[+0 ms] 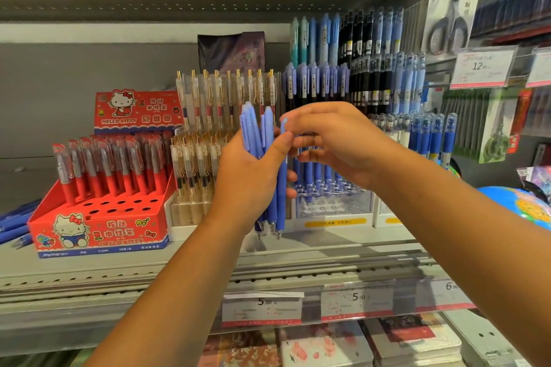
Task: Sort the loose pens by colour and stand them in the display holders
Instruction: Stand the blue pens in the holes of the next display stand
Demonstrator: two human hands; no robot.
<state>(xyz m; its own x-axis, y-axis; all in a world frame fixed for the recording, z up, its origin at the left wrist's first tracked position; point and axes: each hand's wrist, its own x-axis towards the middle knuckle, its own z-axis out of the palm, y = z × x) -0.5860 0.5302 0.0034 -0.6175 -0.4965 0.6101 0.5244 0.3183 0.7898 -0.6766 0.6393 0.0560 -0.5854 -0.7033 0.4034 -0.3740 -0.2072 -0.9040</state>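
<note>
My left hand (250,176) grips an upright bunch of periwinkle-blue pens (258,134), tips down, in front of the shelf. My right hand (334,143) pinches the top of one pen (281,188) at the right side of that bunch. Behind my hands stands a clear tiered display holder (334,202) with blue, purple, teal and black pens in rows; its front holes hold none.
A red Hello Kitty pen box (98,229) with red pens and open holes stands at left. Clear gold-clipped pens (208,98) fill a holder beside it. Several loose blue pens (15,223) lie at far left. Price tags (262,307) line the shelf edge. A globe (521,205) sits right.
</note>
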